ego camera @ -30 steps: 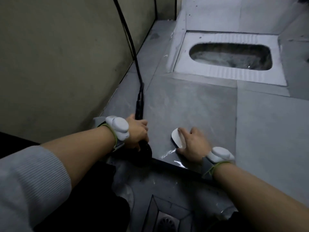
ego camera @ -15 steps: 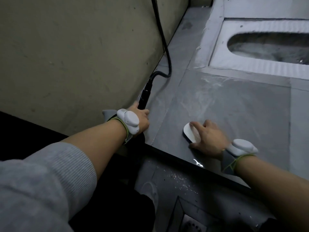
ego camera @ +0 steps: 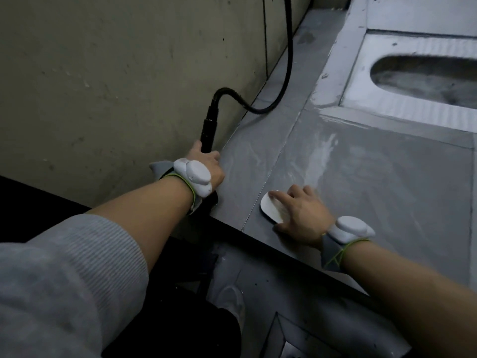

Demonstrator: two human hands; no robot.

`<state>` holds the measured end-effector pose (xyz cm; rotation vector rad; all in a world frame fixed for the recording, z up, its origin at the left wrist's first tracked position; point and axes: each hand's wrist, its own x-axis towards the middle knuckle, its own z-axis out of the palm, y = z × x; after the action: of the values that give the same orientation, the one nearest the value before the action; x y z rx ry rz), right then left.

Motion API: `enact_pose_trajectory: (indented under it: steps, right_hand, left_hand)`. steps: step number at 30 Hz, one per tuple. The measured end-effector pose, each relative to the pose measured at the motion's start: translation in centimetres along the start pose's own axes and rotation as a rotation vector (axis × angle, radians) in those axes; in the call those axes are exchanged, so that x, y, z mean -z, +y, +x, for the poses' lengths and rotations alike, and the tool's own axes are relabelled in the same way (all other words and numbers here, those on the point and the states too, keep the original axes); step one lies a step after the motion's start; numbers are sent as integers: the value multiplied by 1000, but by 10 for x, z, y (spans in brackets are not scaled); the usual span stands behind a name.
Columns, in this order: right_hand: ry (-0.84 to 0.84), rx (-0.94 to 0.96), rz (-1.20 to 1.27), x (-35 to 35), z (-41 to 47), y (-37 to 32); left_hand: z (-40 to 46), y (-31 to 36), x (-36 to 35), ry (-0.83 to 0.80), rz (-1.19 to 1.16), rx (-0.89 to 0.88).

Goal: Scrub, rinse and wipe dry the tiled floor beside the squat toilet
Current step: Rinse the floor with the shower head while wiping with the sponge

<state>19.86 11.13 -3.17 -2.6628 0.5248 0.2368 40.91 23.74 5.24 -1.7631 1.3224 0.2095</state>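
My left hand (ego camera: 207,165) grips the black spray handle (ego camera: 209,126) low against the wall, at the near left corner of the raised grey tiled floor (ego camera: 387,182). Its black hose (ego camera: 281,81) loops over the tiles and climbs up the wall. My right hand (ego camera: 300,215) holds a white oval scrub brush (ego camera: 269,206) flat on the tile near the step's front edge, fingers over its top. A pale wet streak (ego camera: 322,153) runs across the tile ahead of the brush. The white squat toilet (ego camera: 423,78) lies at the upper right.
A beige wall (ego camera: 116,86) closes the left side. The tiled platform ends in a dark step edge (ego camera: 271,244) just under my wrists. Below it lies a lower floor with a square drain (ego camera: 291,350) and my shoe (ego camera: 232,303).
The view has swung left and closer to the wall. My left hand has moved the spray handle toward the wall, and the hose now bends in a loop. My right hand and the brush stay in place.
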Motion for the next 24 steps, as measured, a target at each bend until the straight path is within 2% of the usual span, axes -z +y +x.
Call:
enact_pose_trajectory:
  steps: [3,5,10,17,21,24]
  right_hand:
    - [19,-35,14,1,4,3]
    - [15,-60,20,4,5,6]
    - [0,-126,51,12,2,23]
    - [14,-313,97,28,-18,63]
    - [14,-356,120,35,-34,82]
    - [3,-372,124,38,-46,93]
  left_hand:
    - [-2,2,7,80,1,20]
    - [-2,2,9,95,-117,50]
    - [-4,4,18,196,-202,-25]
    - [8,22,65,393,-680,42]
    - [24,39,107,515,-960,114]
    - [36,54,136,542,-1164,214]
